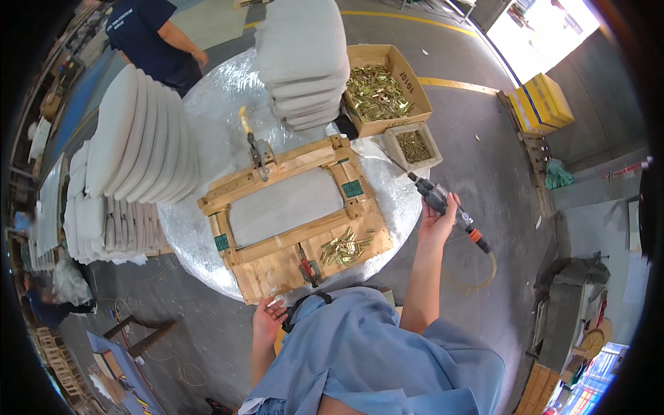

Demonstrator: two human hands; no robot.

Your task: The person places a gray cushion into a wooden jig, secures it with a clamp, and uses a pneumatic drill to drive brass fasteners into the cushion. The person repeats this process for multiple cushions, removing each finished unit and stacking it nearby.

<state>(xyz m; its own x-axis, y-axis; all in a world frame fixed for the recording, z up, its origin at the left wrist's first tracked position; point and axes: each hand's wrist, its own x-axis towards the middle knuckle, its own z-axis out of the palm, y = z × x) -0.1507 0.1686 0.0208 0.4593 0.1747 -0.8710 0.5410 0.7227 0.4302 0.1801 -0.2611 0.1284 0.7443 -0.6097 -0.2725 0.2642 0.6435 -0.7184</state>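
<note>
My right hand (pixel 440 223) is wrapped round a grey-and-black air screwdriver (pixel 436 196) with an orange ring and a hose. The tool is held off the table's right side, its tip near a small box of screws (pixel 413 146). At the near edge of a wooden jig (pixel 273 275), my left hand (pixel 268 318) is loosely open, with nothing visible in it. A pale grey padded panel (pixel 287 206) lies inside the jig's frame. Two toggle clamps hold places on the jig: the far clamp (pixel 260 158) and the near clamp (pixel 307 267). Loose brass-coloured metal pieces (pixel 346 247) lie at its near right.
A carton (pixel 423 111) full of brass-coloured pieces stands behind the screws. Stacks of grey cushions (pixel 304 62) rise on the plastic-wrapped round table (pixel 181 238), and more cushions (pixel 131 138) stand left. Another person (pixel 142 41) stands beyond the table. A yellow box (pixel 543 104) sits far right.
</note>
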